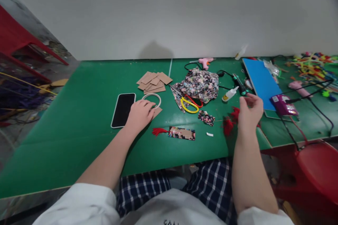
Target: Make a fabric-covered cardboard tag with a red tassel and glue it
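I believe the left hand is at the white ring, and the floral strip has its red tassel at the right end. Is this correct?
Not quite: the head view shows the red tassel at the left end of the floral strip. The left hand is at the white ring.

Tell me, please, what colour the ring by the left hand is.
The ring is white, showing best in the head view.

The counter (79, 119) has a green top. From the floral strip (185, 133) near its front edge: phone (123, 110) at 10 o'clock, cardboard pieces (154, 81) at 11, floral fabric (202, 82) at 1, blue board (262, 82) at 2, red tassels (228, 126) at 3.
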`<state>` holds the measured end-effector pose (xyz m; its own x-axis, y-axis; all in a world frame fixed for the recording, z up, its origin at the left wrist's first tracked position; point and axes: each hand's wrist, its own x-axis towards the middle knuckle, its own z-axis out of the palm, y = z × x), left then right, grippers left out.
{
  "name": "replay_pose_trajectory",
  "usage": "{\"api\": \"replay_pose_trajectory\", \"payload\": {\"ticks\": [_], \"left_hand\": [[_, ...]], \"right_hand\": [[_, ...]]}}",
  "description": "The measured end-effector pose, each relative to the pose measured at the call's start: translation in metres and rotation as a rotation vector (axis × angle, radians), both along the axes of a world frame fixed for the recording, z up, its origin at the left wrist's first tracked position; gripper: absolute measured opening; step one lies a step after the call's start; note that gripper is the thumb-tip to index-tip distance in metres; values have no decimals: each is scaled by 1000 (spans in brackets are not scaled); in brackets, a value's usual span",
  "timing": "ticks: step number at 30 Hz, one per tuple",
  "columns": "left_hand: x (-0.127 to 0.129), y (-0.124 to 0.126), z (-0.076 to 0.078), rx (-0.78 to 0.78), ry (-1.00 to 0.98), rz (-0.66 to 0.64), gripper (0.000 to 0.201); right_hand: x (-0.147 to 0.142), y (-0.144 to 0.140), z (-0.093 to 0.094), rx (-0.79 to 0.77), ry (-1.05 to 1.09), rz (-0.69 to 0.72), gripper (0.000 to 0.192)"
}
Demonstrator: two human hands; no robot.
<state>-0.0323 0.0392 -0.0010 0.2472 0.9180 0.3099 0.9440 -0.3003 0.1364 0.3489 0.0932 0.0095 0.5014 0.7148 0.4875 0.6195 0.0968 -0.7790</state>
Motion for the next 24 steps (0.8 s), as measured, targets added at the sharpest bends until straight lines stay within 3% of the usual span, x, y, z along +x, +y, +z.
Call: {"api": "replay_pose_trajectory", "payload": {"ticks": [4, 7, 10, 13, 16, 19, 21, 24], "left_hand": [[-2, -2, 4, 105, -72, -108, 25], [0, -4, 5, 147, -131, -157, 23], [4, -6, 4, 148, -184, -182, 23], [8, -5, 0, 138, -223, -226, 21], [15, -7, -3, 159, -254, -252, 20], [26, -13, 1, 164, -281, -286, 24], [33, -17, 10, 196, -307, -304, 26], [48, -22, 27, 352, -350, -257, 31]], "right_hand": [[23, 38, -1, -337, -63, 47, 61], [23, 56, -7, -482, -99, 78, 49], [13, 57, -7, -482, -41, 114, 30], [-7, 45, 0, -412, 74, 217, 31], [-40, 27, 12, -351, 224, 389, 35], [-73, 6, 27, -380, 408, 744, 38], [-88, -8, 35, -425, 237, 893, 35], [-98, -22, 46, -406, -127, 913, 32]]}}
